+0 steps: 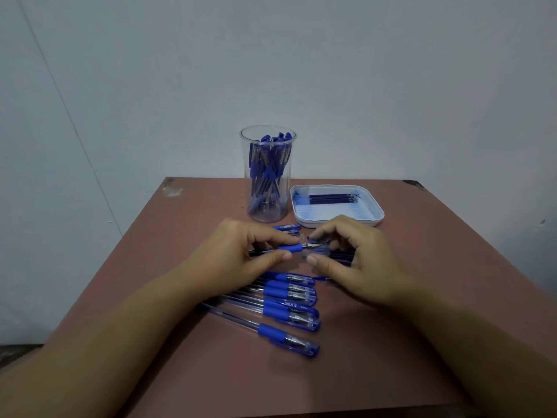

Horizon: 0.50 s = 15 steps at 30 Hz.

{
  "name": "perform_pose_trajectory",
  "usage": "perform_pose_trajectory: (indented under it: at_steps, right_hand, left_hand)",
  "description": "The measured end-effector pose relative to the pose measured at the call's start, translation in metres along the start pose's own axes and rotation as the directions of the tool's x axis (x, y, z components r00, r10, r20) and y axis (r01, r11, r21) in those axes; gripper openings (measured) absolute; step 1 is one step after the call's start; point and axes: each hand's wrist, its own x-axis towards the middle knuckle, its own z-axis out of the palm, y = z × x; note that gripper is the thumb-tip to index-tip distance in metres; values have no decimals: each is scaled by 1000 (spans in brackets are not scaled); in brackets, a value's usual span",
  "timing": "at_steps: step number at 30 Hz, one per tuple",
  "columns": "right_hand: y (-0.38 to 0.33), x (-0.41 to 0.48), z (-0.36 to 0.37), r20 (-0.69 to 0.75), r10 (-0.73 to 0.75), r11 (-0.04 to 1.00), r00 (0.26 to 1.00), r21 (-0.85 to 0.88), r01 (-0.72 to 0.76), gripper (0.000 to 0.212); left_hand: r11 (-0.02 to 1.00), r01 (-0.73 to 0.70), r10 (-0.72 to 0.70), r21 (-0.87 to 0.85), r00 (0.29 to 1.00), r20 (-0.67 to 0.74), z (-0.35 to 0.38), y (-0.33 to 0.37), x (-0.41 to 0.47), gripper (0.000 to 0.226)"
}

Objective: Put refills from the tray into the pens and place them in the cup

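The pen [281,249] is pinched by left hand [241,251], tip toward 3 o'clock; right hand [357,256] curled, contents unclear. Parts should be kept coaxial.

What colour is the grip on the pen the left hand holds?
The grip is blue; head view shows it best.

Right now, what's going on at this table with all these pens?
A person is assembling pens. Their left hand pinches a pen by its blue grip, while the right hand curls around its tip; what it holds is blurred. The clear cup behind already holds many pens, a few refills lie in the tray, and a row of pens lies nearer.
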Motion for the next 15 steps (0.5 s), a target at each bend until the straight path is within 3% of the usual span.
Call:
perform_pose_trajectory:
  at_steps: [4,8,15]
  right_hand:
    - [2,1,1,0,-8,1000,1000,-10,8,7]
    - [1,0,-1,-10,-24,1000,1000,16,25,20]
    - [2,2,0,-9,-34,999,999,-1,34,11]
  left_hand:
    - [1000,-5,5,-2,1000,-20,-1,-1,0,28]
    - [1000,-21,22,23,999,-30,-1,-1,0,28]
    - [999,-30,31,44,999,-17,-1,1,0,29]
